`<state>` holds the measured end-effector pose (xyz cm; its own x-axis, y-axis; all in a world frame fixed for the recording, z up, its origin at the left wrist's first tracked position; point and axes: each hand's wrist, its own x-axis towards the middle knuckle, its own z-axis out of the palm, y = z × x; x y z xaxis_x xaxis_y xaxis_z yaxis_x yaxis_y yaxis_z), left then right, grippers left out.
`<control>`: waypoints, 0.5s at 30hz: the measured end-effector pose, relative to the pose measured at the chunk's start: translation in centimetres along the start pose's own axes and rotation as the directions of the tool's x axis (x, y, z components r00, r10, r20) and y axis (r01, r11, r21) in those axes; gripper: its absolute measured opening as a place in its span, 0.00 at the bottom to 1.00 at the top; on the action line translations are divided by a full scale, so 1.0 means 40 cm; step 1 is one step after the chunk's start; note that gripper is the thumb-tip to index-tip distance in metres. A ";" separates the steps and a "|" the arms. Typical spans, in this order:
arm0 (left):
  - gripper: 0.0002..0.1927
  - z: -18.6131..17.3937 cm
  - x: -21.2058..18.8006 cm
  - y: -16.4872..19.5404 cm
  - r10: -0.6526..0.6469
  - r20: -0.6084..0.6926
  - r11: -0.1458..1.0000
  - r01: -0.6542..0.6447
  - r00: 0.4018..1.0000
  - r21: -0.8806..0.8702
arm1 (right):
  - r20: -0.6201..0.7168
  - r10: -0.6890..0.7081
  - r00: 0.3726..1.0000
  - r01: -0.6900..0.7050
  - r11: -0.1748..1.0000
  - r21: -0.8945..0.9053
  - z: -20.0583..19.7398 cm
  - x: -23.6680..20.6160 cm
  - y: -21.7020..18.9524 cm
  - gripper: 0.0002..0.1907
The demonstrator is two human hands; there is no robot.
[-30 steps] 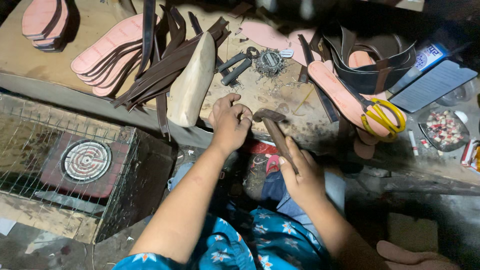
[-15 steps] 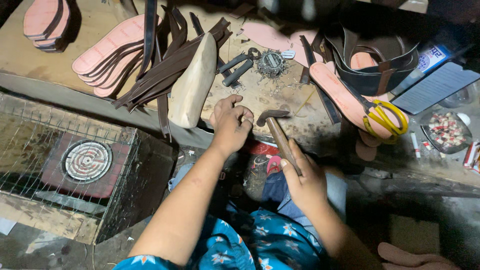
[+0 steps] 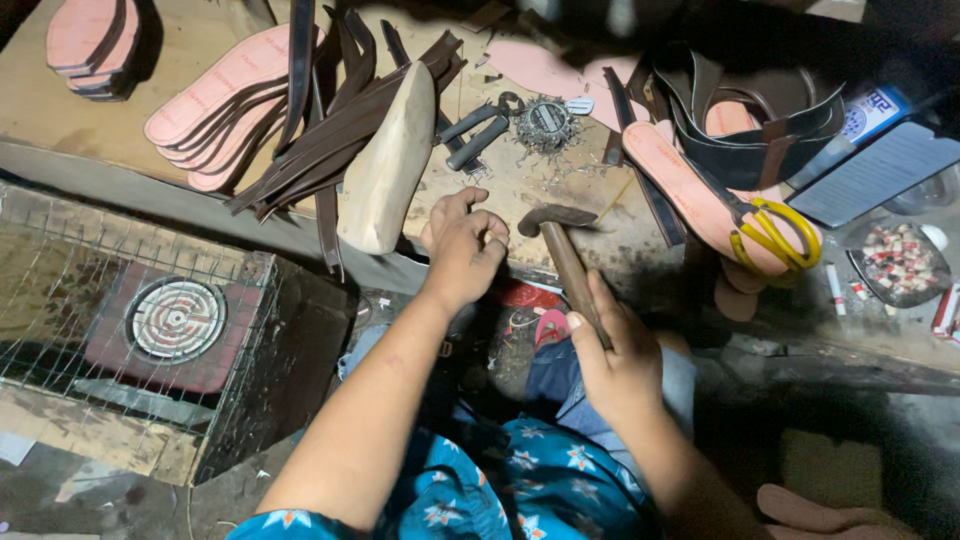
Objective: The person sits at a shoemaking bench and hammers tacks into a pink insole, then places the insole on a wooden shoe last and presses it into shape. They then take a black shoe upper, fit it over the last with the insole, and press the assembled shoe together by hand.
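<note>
Change: since half a second ago the hammer head sits a little nearer the left hand; the right hand keeps its hold on the handle, and the things on the bench lie as they did.
Left hand: curled into a narrow pinch at the near edge of the bench, fingertips pressed together; what they pinch is too small to tell. Forearm runs up from the lower left.
Right hand: closed around the lower part of the wooden handle, thumb laid along it, wrist below the bench edge over the lap.
Hammer: dark metal head, worn brown handle, tilted with the head up, just beside the left fingers at the bench edge.
Last: pale smooth wood, foot-shaped, lying just left of the left hand.
Straps: dark brown leather strips, fanned beside and under the last.
Soles: flat pink pieces, stacked at the upper left.
Pliers: dark, beyond the left hand.
Nails: a shiny heap beside the pliers.
Scissors: yellow handles, lying on a pink sole at the right.
Cage: wire mesh box at the left with a round coiled disc inside.
</note>
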<state>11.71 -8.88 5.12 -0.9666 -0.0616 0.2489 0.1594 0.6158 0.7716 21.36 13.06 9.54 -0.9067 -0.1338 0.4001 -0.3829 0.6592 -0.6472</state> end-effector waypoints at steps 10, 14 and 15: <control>0.05 -0.005 -0.002 -0.004 0.014 0.016 1.000 -0.014 1.000 0.002 | 0.100 0.134 0.986 -0.133 0.991 -0.018 0.016 -0.011 0.013 0.28; 0.05 -0.003 0.000 -0.001 0.016 0.015 1.000 -0.016 1.000 0.008 | 0.059 0.047 0.997 -0.046 0.998 -0.034 0.014 -0.010 0.015 0.28; 0.05 -0.003 0.000 -0.002 0.016 0.013 1.000 -0.017 1.000 0.008 | 0.034 0.002 0.999 -0.001 0.999 -0.032 0.014 -0.010 0.014 0.27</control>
<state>11.71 -9.01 5.15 -0.9664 -0.0409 0.2537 0.1739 0.6227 0.7629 21.41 13.08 8.65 -0.9131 -0.1577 0.3761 -0.3760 0.6827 -0.6265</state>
